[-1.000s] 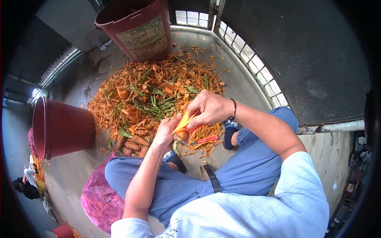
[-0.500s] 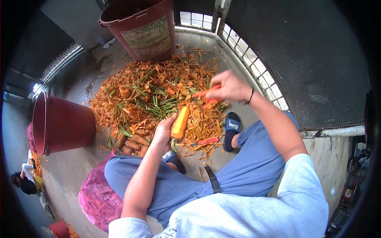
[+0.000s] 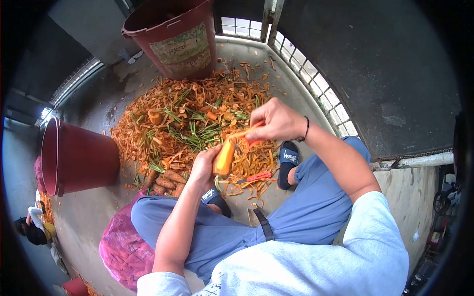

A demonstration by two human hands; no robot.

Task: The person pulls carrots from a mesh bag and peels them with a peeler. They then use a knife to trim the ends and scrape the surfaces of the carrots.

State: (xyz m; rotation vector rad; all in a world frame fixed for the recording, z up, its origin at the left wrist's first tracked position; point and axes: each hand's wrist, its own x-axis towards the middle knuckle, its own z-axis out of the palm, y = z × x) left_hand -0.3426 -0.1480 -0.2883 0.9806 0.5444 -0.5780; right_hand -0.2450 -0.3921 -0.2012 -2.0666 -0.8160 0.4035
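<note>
A peeled carrot [image 3: 224, 159] is gripped in my left hand [image 3: 202, 165], its bare yellow-orange side facing up. My right hand [image 3: 277, 121] is closed on an orange-red peeler [image 3: 253, 140], whose head is at the far end of the carrot. Beneath both hands spreads a heap of peelings [image 3: 197, 116] mixed with green stalks. A red-handled tool [image 3: 257, 176] lies on the peelings near my foot. Several unpeeled carrots [image 3: 173, 176] rest beside the heap, just beyond my left knee.
One dark red bucket [image 3: 180, 47] stands behind the heap, and another [image 3: 86, 157] is at the left. A pink mesh sack [image 3: 126, 241] leans by my left leg. Metal grating [image 3: 316, 81] runs along the right. Another person [image 3: 34, 227] is at the far left.
My right hand has come down and left with the peeler, from above the heap to the carrot's end. The carrot has shifted slightly in my left hand.
</note>
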